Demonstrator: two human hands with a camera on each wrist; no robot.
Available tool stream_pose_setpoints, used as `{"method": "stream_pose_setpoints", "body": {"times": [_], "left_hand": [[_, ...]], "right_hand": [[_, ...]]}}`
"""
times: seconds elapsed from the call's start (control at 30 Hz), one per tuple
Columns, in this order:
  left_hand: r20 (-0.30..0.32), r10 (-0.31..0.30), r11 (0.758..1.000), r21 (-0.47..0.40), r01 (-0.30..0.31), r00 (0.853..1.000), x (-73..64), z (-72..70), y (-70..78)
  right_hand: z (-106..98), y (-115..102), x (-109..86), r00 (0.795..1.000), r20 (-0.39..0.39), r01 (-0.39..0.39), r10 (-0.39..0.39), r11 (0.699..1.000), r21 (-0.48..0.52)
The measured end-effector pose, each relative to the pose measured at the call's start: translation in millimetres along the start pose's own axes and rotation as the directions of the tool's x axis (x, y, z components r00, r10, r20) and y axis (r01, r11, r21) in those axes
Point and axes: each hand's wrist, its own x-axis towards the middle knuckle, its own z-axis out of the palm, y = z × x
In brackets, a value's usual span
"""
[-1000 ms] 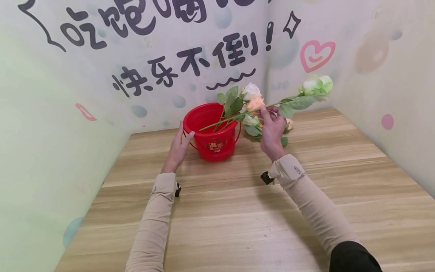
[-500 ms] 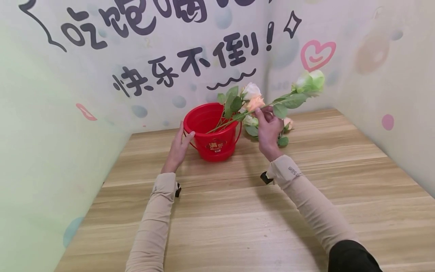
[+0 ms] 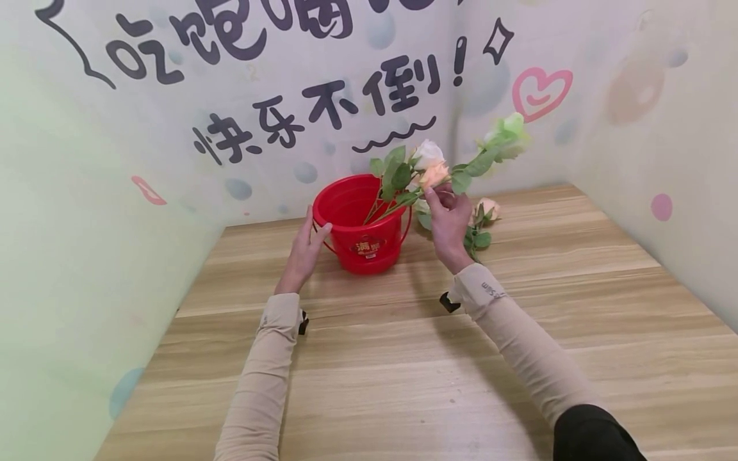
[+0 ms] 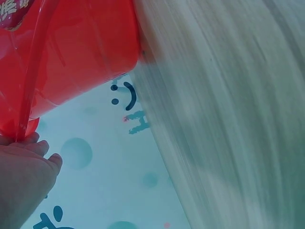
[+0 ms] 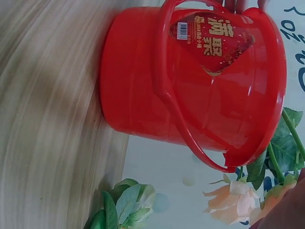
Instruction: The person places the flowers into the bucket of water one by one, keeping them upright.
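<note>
A red plastic bucket (image 3: 369, 253) with a thin handle stands upright on the table near the back wall. My left hand (image 3: 302, 253) grips its left rim, the thumb at the front; the left wrist view shows that hand (image 4: 26, 169) beside the red side. Right of the bucket, my right hand (image 3: 452, 227) pinches the stem of a pale green rose (image 3: 507, 134). Its stem slants down leftward into the bucket's mouth; the lower end is hidden. A white rose (image 3: 428, 153) and a peach rose (image 3: 435, 175) lean over the right rim, their stems inside.
More roses, one a peach rose (image 3: 488, 209), lie on the wooden table (image 3: 369, 371) behind and right of my right hand. A printed back wall (image 3: 259, 179) stands close behind the bucket. Side walls rise left and right of the table.
My right hand has moved left and slightly down with the green rose, whose stem has slid further into the bucket and stands steeper. My left hand has stayed on the rim.
</note>
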Motion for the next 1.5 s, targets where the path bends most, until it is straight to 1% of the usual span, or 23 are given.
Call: {"method": "stream_pose_setpoints", "body": {"times": [0.17,0.53,0.63,0.77,0.97,1.13,1.33,1.5], "left_hand": [[0.000,0.000,1.000,0.004,0.000,1.000,0.5,-0.3,-1.5],[-0.002,0.004,1.000,0.014,-0.004,1.000,0.4,0.0,-2.4],[-0.003,0.000,1.000,0.014,0.000,1.000,0.6,0.2,-1.9],[-0.003,-0.006,1.000,0.017,0.006,1.000,1.0,0.2,-1.9],[-0.003,0.000,1.000,0.018,0.000,1.000,1.8,0.3,-2.9],[-0.004,0.027,1.000,0.014,-0.027,1.000,1.5,0.3,-2.8],[-0.005,0.037,0.999,0.006,-0.037,0.999,1.7,-0.6,-3.8],[-0.004,0.040,0.999,0.003,-0.039,0.999,1.5,0.0,-3.7]], "right_hand": [[1,3,-0.6,1.000,0.026,0.016,-0.015,0.999,-0.032],[4,10,-2.0,0.996,0.078,0.057,-0.054,0.998,-0.032],[5,12,-1.6,0.994,0.092,0.065,-0.060,0.996,-0.056],[6,15,-1.4,0.993,0.104,0.063,-0.052,0.992,-0.110],[9,15,-3.9,0.993,0.118,0.048,-0.031,0.987,-0.152],[11,11,-7.9,0.988,0.155,0.032,0.001,0.978,-0.208],[13,16,-7.9,0.986,0.166,0.035,0.004,0.973,-0.229],[12,20,-7.9,0.984,0.176,0.025,0.014,0.977,-0.213]]}}
